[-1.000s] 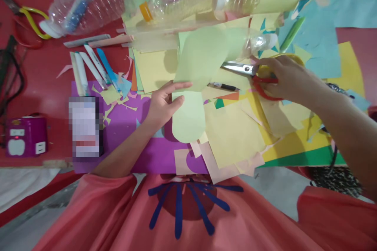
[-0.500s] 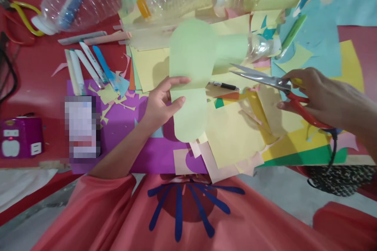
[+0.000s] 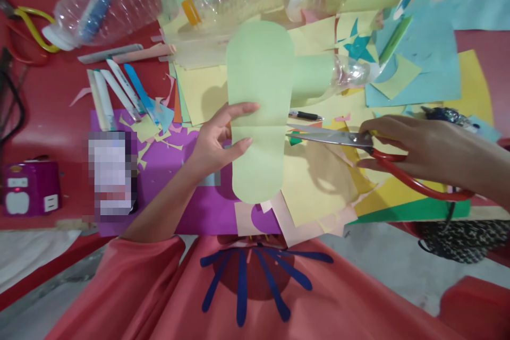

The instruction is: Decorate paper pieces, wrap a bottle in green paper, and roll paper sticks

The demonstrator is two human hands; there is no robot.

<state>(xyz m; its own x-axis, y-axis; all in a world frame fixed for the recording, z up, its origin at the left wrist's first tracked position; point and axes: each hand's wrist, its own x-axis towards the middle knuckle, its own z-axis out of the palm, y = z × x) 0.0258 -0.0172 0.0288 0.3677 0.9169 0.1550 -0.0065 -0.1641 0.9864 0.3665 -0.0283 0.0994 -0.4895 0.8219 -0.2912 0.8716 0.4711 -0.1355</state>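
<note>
My left hand (image 3: 217,141) pinches the left edge of a long light green paper shape (image 3: 258,79) with rounded ends, holding it up over the table at its middle crease. My right hand (image 3: 422,149) grips red-handled scissors (image 3: 358,143). Their silver blades point left, and the tips reach the right edge of the green paper near the crease. The blades look nearly closed. A black pen (image 3: 305,115) lies just behind the blade tips.
Coloured paper sheets and scraps cover the red table (image 3: 59,111). Clear plastic bottles (image 3: 111,2) lie at the back. Paper strips (image 3: 119,85) and a purple box (image 3: 30,194) sit at left, with yellow-handled pliers (image 3: 30,26) far left. A dark bag (image 3: 454,234) hangs at right.
My right hand picked the scissors up from the table's back right and brought them left to the green paper's edge. My left hand raised and unfolded the paper flatter.
</note>
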